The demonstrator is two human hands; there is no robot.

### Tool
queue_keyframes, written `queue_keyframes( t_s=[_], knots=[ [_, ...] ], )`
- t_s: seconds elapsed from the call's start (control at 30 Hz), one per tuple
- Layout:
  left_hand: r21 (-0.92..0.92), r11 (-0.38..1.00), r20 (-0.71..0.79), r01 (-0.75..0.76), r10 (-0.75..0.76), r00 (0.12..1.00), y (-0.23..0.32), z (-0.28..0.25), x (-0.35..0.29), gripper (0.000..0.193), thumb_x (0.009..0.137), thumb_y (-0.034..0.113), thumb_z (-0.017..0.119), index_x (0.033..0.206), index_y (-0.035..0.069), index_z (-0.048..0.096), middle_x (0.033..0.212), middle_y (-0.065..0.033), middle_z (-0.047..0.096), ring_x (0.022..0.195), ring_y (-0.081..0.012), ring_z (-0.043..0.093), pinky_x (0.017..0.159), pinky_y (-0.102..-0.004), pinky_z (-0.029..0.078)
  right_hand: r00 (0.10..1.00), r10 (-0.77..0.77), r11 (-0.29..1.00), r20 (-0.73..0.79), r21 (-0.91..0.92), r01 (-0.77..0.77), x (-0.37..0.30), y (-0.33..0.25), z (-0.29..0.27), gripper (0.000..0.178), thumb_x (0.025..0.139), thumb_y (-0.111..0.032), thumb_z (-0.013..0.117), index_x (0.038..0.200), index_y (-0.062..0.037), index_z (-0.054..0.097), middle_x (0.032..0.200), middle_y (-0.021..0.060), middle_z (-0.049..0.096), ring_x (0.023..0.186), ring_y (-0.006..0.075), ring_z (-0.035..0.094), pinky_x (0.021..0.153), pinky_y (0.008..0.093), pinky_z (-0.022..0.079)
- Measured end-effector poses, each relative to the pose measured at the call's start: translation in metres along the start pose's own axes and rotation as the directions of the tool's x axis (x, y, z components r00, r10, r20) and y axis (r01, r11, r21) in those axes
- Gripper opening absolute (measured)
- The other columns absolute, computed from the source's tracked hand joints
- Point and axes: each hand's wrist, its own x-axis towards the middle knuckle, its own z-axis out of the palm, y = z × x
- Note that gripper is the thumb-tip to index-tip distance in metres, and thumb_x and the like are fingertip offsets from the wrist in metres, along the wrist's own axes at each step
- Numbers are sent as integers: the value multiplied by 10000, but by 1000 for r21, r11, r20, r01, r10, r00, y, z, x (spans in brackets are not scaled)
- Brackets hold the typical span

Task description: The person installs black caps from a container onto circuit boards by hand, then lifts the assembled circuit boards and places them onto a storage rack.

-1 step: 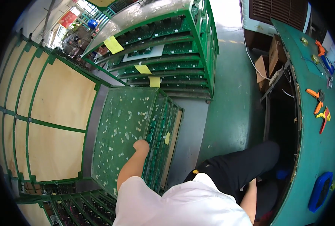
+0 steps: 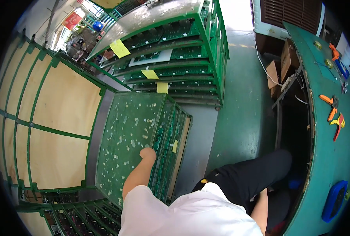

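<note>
My left hand (image 2: pixel 147 153) lies at the right top edge of a low green rack (image 2: pixel 124 129). The rack's top is spotted with pale marks. Below that edge, green circuit boards (image 2: pixel 159 135) sit on its shelves, with a yellow paper slip (image 2: pixel 175 146) on the side. The fingers are bent down and do not show clearly. At my lower right, my right hand (image 2: pixel 258 195) is by my black trousers (image 2: pixel 245 173). Its fingers are mostly hidden against the dark cloth, so whatever they may hold cannot be made out.
A taller green rack (image 2: pixel 212 55) with boards and yellow slips stands ahead. Wood-panelled frames (image 2: pixel 61 90) line the left. On the right, a green-topped bench (image 2: pixel 320 157) bears orange-handled clamps (image 2: pixel 332 106), a red-and-yellow clamp (image 2: pixel 340 126) and a blue tray (image 2: pixel 326 214). Cardboard boxes (image 2: pixel 289 59) stand beneath.
The view has shifted very slightly, so the racks sit a little lower. Both hands stay where they were.
</note>
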Motion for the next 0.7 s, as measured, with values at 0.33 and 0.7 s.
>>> queue_keyframes(
  t_s=[0.33,0.7],
  knots=[
    [-21,998,51,63,-62,997,0,17,10,205,786,183,570,929,124,705,1019,-67,667,941,-228,640,694,-336,514,995,-97,995,6,-1,97,59,-15,-11,548,822,-237,601,1289,-10,422,1284,149,487,1191,264,456,982,351,362],
    [-42,997,44,66,-64,997,3,4,9,192,783,177,580,922,133,706,1008,-70,670,927,-228,645,703,-333,516,989,-59,996,138,-60,68,35,-7,-33,543,825,-236,596,1288,-8,425,1286,149,487,1194,264,455,984,348,360]
  ],
)
